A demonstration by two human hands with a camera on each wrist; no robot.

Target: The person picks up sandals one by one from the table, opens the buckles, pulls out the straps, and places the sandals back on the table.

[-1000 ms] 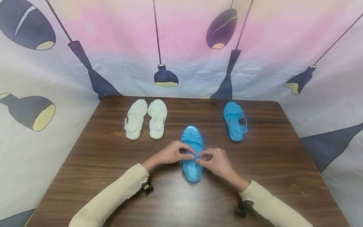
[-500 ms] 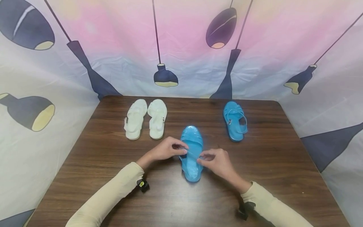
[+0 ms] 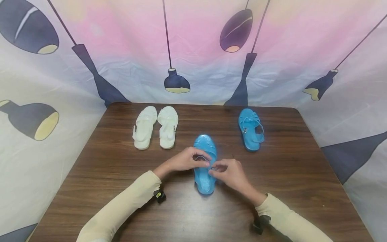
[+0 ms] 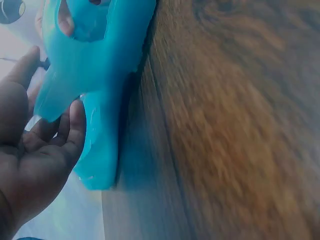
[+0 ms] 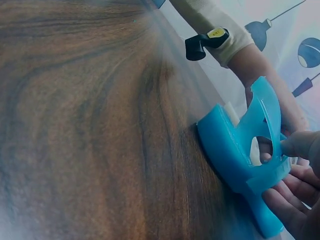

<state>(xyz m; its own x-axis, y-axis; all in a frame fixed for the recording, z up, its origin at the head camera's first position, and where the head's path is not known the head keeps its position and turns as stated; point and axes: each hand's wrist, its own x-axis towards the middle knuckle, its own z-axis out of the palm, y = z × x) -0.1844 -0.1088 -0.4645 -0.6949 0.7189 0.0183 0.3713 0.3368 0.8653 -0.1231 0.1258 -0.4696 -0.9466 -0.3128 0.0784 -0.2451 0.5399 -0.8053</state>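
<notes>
A blue jelly sandal [image 3: 205, 144] lies on the table in front of the person, its toe pointing away. Over its middle, the left hand [image 3: 187, 159] pinches the thin strap, which arcs up from the sandal's left side. The right hand [image 3: 231, 172] pinches the buckle at the sandal's right side. Both sets of fingertips nearly meet, and they partly hide the strap's end and the buckle. In the left wrist view the sandal [image 4: 95, 70] stands beside the left hand's [image 4: 40, 165] fingers. The right wrist view shows the right fingers [image 5: 292, 195] at the sandal's [image 5: 220, 145] side strap.
A second blue sandal [image 3: 251, 136] with its strap looped lies at the back right of the brown wooden table [image 3: 181, 215]. Two white sandals [image 3: 143, 129] stand side by side at the back left. Behind the table hangs a cloth [image 3: 199, 40] printed with lamps.
The left hand first drew back to the left from the buckle, then came right again, with the strap arcing up under it. The right hand has hardly moved.
</notes>
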